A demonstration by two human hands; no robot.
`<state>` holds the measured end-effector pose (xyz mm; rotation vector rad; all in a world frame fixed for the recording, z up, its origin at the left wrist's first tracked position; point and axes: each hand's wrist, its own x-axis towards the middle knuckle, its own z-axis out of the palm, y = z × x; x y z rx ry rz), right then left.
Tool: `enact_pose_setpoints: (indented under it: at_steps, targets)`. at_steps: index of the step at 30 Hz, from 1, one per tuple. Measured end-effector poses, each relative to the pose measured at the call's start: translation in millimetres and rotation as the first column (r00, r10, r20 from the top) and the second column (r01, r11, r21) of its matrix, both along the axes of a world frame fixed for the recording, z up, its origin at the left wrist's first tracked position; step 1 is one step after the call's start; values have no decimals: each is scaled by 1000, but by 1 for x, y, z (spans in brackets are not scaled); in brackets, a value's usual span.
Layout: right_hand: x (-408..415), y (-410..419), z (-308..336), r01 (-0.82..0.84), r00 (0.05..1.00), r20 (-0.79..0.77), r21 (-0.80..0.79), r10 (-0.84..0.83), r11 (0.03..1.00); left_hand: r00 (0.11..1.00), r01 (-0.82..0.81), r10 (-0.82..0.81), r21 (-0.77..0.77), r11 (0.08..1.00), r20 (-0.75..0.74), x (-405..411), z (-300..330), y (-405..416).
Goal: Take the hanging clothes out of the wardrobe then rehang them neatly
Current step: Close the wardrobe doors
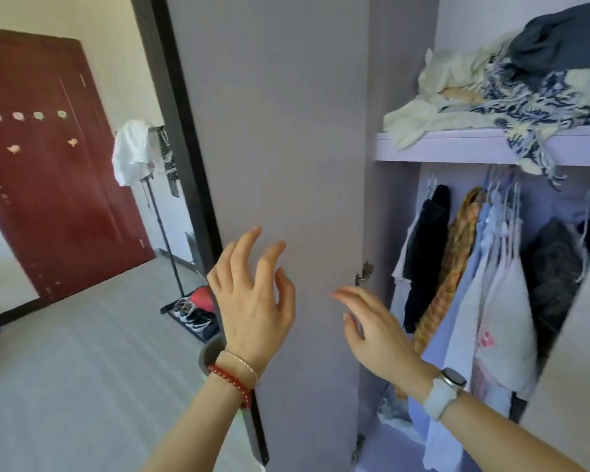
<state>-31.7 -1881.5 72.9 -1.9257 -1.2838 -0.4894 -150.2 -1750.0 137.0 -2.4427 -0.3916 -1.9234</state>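
1. head view: the wardrobe door [280,131] stands swung open and serves as the landmark for every position below.
2. left hand [252,301]: raised in front of the door's lower half, fingers spread and loosely bent, grasping nothing. contact with the panel cannot be confirmed.
3. right hand [372,328]: raised just right of the door's hinged edge, near the hinge [364,272], fingers relaxed and extended, also grasping nothing.
4. hanging clothes [474,284]: right of the door, inside the wardrobe, under the shelf [457,144]. garments sit crowded toward one side of the rail: a dark piece, a patterned orange piece, then pale blue and white pieces, with darker items further right.
5. folded clothes pile [525,86]: right of the door, on top of the shelf, one fringed edge drooping over its front.
6. judgement: both hands are free and lifted because the door is now out of the way; the removal step has not begun, since every garment is on the rail.
7. next move, as judged: reach right of the door and lift hangers off by their hooks.
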Motion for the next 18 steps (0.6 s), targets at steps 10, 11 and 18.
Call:
enact_pose_setpoints:
  at_steps: [10, 11, 18]
  targets:
    - [-29, 22, -4, -140, 990, -25, 24, 140, 990, 943, 297, -318, -671, 680, 95, -28, -17, 30]
    - [-30, 15, -3, -138, 989, -38, 69, 141, 988, 950, 285, -299, -648, 706, 93, -29, -18, 27]
    - [-45, -27, 5, -147, 980, -93, 257, 176, 955, 830, 535, -549, -429, 728, 102, -25, -31, -16]
